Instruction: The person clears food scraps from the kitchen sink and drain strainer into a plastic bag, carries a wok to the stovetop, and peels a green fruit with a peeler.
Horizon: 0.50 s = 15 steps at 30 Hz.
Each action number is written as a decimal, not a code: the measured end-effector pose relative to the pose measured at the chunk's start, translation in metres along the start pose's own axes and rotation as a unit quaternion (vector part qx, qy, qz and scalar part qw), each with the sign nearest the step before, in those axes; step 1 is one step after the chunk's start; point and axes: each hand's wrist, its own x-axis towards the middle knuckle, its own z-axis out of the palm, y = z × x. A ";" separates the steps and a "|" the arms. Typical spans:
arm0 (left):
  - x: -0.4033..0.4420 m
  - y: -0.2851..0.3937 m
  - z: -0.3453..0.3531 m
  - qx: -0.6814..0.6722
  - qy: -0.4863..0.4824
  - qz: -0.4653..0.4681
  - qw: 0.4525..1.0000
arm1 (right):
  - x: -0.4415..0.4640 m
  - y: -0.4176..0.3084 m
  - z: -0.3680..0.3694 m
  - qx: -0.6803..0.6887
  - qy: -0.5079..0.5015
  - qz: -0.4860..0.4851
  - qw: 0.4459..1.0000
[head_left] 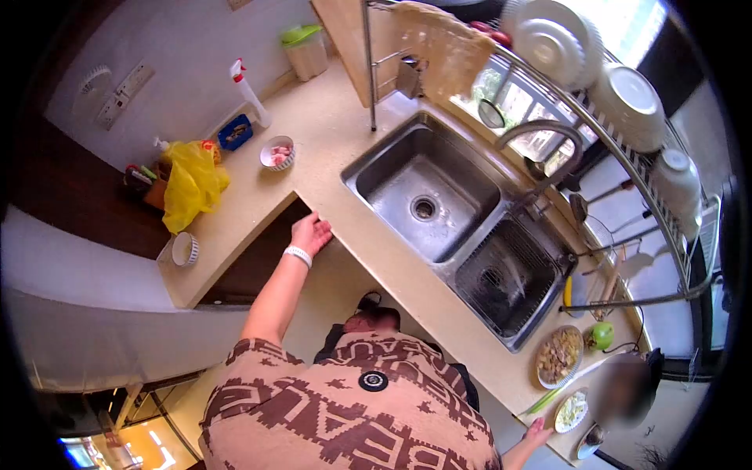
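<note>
My left hand (311,233) is at the edge of the beige counter, near its inner corner, fingers loosely bent and nothing in them. A white band circles that wrist. The nearest thing on the counter is a striped bowl (277,153) with pieces of pink raw meat. Low at the right, my right hand (534,435) is by the counter's front edge, fingers stretched out and partly visible; it appears to hold nothing. Close to it stand a small plate of chopped pale-green vegetable (571,412) and a green stalk (550,397). A larger bowl of brownish chopped food (559,356) sits just beyond.
A double steel sink (427,188) with a curved faucet (548,129) fills the counter's middle. Above it runs a dish rack (638,176) with white bowls. A green apple-like fruit (601,335), a yellow-handled knife (568,291), a yellow bag (192,184) and a spray bottle (251,94) stand around.
</note>
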 end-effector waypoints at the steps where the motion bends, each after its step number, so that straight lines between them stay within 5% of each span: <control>1: 0.024 0.018 -0.008 -0.026 0.013 0.015 0.999 | -0.013 0.005 -0.008 0.010 -0.007 0.010 1.000; 5: 0.117 0.082 -0.032 -0.109 0.103 0.086 0.985 | 0.011 0.033 -0.053 -0.020 -0.007 -0.009 1.000; 10: 0.181 0.136 -0.040 -0.070 0.088 0.078 0.991 | -0.115 0.056 -0.014 -0.050 0.032 0.020 0.998; 15: 0.257 0.145 -0.072 -0.027 -0.047 0.067 0.996 | -0.214 0.071 0.022 -0.133 -0.065 0.004 0.989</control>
